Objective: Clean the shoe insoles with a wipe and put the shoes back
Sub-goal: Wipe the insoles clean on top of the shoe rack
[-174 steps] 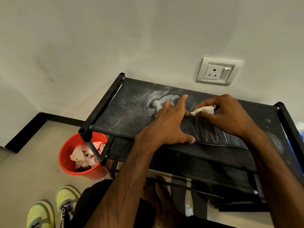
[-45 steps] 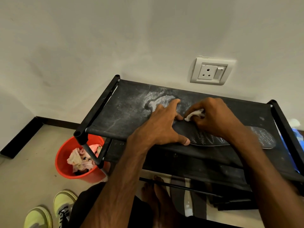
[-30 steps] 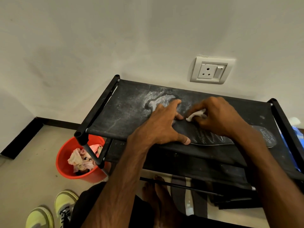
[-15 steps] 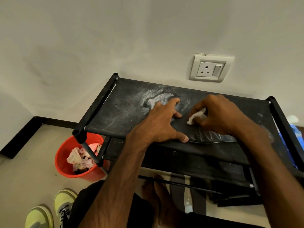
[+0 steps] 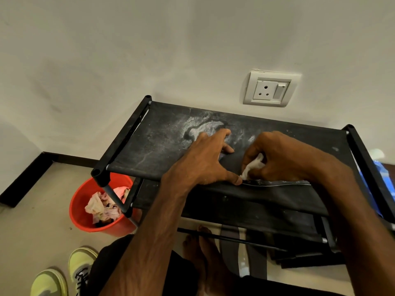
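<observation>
A dark insole (image 5: 232, 162) lies flat on the top shelf of a black shoe rack (image 5: 154, 142), mostly hidden under my hands. My left hand (image 5: 205, 161) rests spread on the insole's left end, pinning it down. My right hand (image 5: 280, 159) is closed on a crumpled white wipe (image 5: 253, 166) pressed against the insole near its front edge. A pair of yellow-green sneakers (image 5: 64, 272) stands on the floor at the bottom left.
An orange bin (image 5: 85, 201) with crumpled used wipes sits on the floor under the rack's left corner. A wall socket (image 5: 270, 88) is above the rack. A blue packet (image 5: 382, 174) shows past the rack's right rail. My bare feet (image 5: 201, 253) are below the rack.
My right hand has drawn the wipe back toward the insole's front edge, near my left thumb. My left hand has stayed on the insole.
</observation>
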The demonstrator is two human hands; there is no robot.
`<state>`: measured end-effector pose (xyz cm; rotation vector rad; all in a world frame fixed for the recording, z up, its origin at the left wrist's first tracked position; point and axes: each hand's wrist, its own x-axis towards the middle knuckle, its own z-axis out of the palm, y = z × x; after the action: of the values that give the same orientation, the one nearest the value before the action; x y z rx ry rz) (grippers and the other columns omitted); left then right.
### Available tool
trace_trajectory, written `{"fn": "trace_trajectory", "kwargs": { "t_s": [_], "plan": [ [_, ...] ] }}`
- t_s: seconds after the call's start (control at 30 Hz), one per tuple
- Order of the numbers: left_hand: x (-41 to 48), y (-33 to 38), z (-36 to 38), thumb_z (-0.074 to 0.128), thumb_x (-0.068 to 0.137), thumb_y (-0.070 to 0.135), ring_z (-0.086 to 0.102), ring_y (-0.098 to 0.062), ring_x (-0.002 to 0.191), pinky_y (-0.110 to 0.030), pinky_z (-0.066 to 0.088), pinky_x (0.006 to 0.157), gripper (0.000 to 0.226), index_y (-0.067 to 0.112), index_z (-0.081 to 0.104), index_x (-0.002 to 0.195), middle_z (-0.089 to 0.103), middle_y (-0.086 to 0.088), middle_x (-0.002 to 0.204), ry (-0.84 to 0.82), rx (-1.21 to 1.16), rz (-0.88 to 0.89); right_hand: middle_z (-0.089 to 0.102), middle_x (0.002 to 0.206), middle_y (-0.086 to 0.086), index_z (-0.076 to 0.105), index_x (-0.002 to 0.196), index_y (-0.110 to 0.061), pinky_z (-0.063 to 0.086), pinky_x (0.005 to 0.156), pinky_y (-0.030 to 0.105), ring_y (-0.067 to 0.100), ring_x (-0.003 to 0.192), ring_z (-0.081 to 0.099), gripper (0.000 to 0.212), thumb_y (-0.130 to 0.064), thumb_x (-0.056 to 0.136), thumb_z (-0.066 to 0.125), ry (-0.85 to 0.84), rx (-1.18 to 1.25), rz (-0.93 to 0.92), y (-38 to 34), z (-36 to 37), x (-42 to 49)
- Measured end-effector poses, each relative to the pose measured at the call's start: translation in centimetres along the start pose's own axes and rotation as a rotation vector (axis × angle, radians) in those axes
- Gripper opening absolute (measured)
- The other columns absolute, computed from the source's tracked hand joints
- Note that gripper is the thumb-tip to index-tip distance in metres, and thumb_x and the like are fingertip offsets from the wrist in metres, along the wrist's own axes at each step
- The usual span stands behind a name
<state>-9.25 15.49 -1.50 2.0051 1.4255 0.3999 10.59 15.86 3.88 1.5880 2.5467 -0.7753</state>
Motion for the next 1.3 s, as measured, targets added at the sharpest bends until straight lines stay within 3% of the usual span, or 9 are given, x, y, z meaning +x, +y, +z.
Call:
{"fn": "trace_trajectory", "kwargs": {
  "t_s": [0.13, 0.37, 0.47, 0.77, 1.07, 1.13, 1.3],
  "plan": [
    [0.0, 0.0, -0.1, 0.092, 0.062, 0.050, 0.029, -0.017, 0.143, -0.050, 0.034, 0.114, 0.120, 0.026, 0.022, 0.157, 0.061, 0.019, 0.130, -0.010, 0.002, -0.009, 0.075, 0.099, -0.013, 0.079, 0.101, -0.033, 0.062, 0.083, 0.038, 0.007, 0.091, 0.069, 0.020, -0.024, 0.083, 0.081, 0.113, -0.046, 0.017, -0.2, 0.4, 0.4],
    [0.0, 0.0, -0.1, 0.092, 0.061, 0.052, 0.030, -0.016, 0.142, -0.050, 0.035, 0.113, 0.119, 0.023, 0.026, 0.156, 0.062, 0.021, 0.128, -0.004, 0.028, -0.007, 0.076, 0.083, -0.020, 0.081, 0.085, -0.032, 0.058, 0.077, 0.022, -0.007, 0.081, 0.069, 0.007, -0.036, 0.080, 0.084, -0.128, 0.021, 0.004, 0.1, -0.3, -0.8],
    [0.0, 0.0, -0.2, 0.091, 0.061, 0.051, 0.029, -0.017, 0.143, -0.051, 0.033, 0.115, 0.117, 0.023, 0.028, 0.155, 0.063, 0.021, 0.128, 0.001, 0.025, -0.010, 0.075, 0.083, -0.020, 0.081, 0.085, -0.031, 0.057, 0.076, 0.021, -0.008, 0.082, 0.068, 0.007, -0.036, 0.081, 0.084, -0.156, 0.008, -0.003, 0.0, -0.4, -0.9],
    [0.1, 0.2, -0.2, 0.091, 0.062, 0.051, 0.029, -0.019, 0.144, -0.050, 0.032, 0.116, 0.116, 0.023, 0.028, 0.155, 0.062, 0.018, 0.130, -0.017, 0.015, -0.020, 0.075, 0.084, -0.016, 0.079, 0.087, -0.032, 0.062, 0.079, 0.035, 0.000, 0.080, 0.070, 0.007, -0.034, 0.080, 0.081, 0.080, 0.057, -0.022, -0.1, -0.4, -0.4],
    [0.0, 0.2, -0.3, 0.092, 0.061, 0.051, 0.032, -0.019, 0.142, -0.050, 0.033, 0.115, 0.117, 0.022, 0.029, 0.155, 0.062, 0.018, 0.130, -0.010, 0.023, -0.008, 0.077, 0.089, -0.014, 0.080, 0.088, -0.031, 0.061, 0.083, 0.028, -0.003, 0.085, 0.071, 0.008, -0.035, 0.081, 0.082, -0.124, 0.014, 0.040, 0.4, -0.6, -1.0],
    [0.0, 0.2, -0.3, 0.092, 0.060, 0.051, 0.033, -0.019, 0.142, -0.050, 0.034, 0.115, 0.117, 0.022, 0.030, 0.155, 0.063, 0.018, 0.129, -0.011, 0.023, -0.007, 0.077, 0.091, -0.014, 0.079, 0.091, -0.030, 0.060, 0.083, 0.025, -0.001, 0.085, 0.070, 0.009, -0.033, 0.083, 0.081, -0.084, 0.003, 0.021, 0.1, -0.3, -0.7],
    [0.0, 0.1, -0.4, 0.091, 0.060, 0.052, 0.033, -0.018, 0.142, -0.049, 0.033, 0.115, 0.116, 0.023, 0.030, 0.155, 0.062, 0.018, 0.130, -0.022, 0.017, -0.009, 0.074, 0.095, -0.011, 0.079, 0.098, -0.032, 0.061, 0.082, 0.040, 0.009, 0.088, 0.069, 0.015, -0.029, 0.083, 0.080, 0.129, -0.027, 0.021, -0.4, 0.9, 0.7]
  ]
}}
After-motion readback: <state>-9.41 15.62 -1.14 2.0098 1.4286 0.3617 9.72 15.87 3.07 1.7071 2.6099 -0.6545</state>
